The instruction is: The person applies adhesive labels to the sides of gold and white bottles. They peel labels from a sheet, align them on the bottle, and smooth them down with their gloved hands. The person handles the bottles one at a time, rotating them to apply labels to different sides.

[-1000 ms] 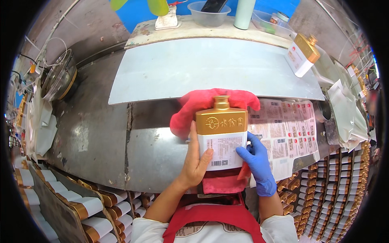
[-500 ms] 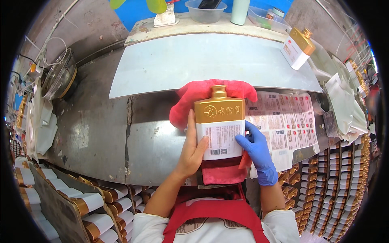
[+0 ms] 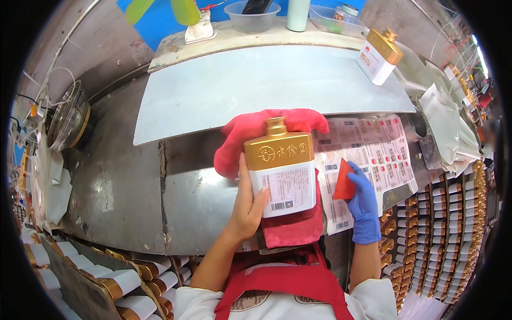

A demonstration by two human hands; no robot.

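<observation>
A flat bottle with a gold shoulder and neck and a white labelled body stands tilted in front of me. My bare left hand grips it along its left side, thumb on the front face. Behind and under it lies a red cloth, bunched at the far end. My right hand, in a blue glove, is apart from the bottle and holds a small red scraper with a slanted edge. That hand hovers over the printed label sheets.
A second gold and white bottle stands at the right end of the pale board. Behind are a plastic bowl and a green cylinder. Racks of similar bottles fill the lower left and right. White bags hang at right.
My right hand has left the bottle's right edge and moved right, bringing the red scraper into plain view. My left hand still holds the bottle, slightly turned.
</observation>
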